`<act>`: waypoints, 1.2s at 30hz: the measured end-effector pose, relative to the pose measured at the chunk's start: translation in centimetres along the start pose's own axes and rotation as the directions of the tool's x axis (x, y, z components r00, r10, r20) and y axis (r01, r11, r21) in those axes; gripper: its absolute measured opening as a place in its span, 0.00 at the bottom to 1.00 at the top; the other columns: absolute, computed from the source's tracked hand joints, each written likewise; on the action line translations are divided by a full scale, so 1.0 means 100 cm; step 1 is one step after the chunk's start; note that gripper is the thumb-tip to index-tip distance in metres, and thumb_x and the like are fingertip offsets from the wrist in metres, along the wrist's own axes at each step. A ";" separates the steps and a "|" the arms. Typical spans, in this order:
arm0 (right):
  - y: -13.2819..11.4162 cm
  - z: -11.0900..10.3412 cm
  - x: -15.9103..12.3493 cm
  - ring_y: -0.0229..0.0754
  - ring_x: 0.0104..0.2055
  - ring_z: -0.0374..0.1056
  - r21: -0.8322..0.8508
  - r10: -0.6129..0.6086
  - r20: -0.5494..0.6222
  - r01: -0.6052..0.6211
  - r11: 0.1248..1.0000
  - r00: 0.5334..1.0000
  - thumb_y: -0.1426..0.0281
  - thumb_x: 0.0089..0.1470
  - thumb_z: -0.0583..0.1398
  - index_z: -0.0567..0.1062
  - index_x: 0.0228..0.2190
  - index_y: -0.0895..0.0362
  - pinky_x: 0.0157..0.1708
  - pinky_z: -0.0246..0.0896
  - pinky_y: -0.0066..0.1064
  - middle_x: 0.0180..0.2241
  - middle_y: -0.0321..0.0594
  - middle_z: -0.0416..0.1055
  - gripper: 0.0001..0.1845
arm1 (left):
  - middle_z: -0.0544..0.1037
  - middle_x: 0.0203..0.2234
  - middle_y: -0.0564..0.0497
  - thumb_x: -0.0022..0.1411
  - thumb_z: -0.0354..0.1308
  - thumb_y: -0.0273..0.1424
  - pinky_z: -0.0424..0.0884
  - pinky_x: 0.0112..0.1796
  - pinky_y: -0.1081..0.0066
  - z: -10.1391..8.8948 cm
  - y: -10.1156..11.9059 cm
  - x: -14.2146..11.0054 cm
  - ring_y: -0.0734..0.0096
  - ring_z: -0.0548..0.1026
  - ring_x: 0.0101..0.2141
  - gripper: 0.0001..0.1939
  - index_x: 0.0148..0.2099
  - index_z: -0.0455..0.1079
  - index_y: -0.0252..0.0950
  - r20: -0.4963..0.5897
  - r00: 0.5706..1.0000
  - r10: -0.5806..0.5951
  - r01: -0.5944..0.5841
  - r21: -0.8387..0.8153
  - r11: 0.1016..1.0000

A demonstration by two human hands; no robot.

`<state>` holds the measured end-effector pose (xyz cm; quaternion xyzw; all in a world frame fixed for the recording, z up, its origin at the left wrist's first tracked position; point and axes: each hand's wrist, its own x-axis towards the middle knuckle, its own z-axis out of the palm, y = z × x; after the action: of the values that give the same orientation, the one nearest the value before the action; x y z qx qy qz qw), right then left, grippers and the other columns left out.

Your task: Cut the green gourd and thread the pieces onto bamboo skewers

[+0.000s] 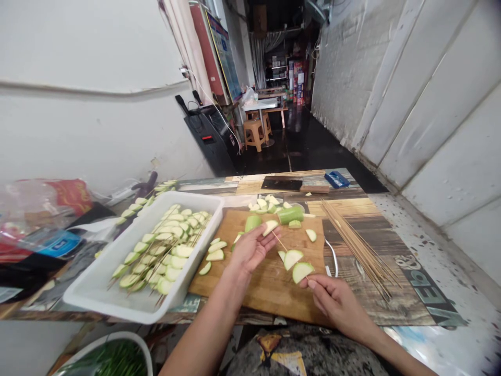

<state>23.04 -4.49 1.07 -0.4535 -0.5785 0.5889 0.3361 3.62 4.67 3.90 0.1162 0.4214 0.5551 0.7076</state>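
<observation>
My left hand is over the cutting board, palm up, with a half-round zucchini slice between its fingers. My right hand pinches the lower end of a bamboo skewer, which carries zucchini slices. The skewer's upper end reaches the slice in my left hand; whether it has pierced it I cannot tell. Zucchini chunks and a pile of cut slices lie at the board's far side. A few loose slices lie at its left.
Left of the board stands a white tray of filled skewers. Bare skewers lie at the right. Behind are a cleaver and a blue box. A tub of green vegetables sits below the table at left.
</observation>
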 end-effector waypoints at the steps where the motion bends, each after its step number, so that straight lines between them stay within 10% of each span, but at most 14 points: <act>1: 0.001 0.000 0.000 0.31 0.16 0.45 0.001 -0.001 0.000 0.001 1.000 1.000 0.58 0.56 0.50 0.70 0.34 0.61 0.17 0.38 0.26 0.14 0.27 0.49 0.19 | 0.78 0.32 0.39 0.56 0.53 0.21 0.72 0.42 0.62 0.000 0.000 0.000 0.59 0.76 0.38 0.02 0.32 0.67 0.28 -0.004 1.000 0.000 0.000 -0.001 1.000; 36: -0.007 0.005 0.006 0.30 0.15 0.44 0.016 0.028 0.037 -0.029 0.999 0.999 0.54 0.54 0.49 0.69 0.32 0.61 0.16 0.36 0.24 0.12 0.25 0.49 0.22 | 0.78 0.29 0.42 0.57 0.53 0.24 0.73 0.39 0.60 0.010 -0.010 -0.008 0.61 0.77 0.33 0.04 0.34 0.68 0.28 -0.037 0.998 0.050 -0.050 -0.012 0.999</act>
<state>22.26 -4.09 1.68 -0.4481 -0.5730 0.6066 0.3208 5.05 3.87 4.29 0.1119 0.4279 0.5774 0.6862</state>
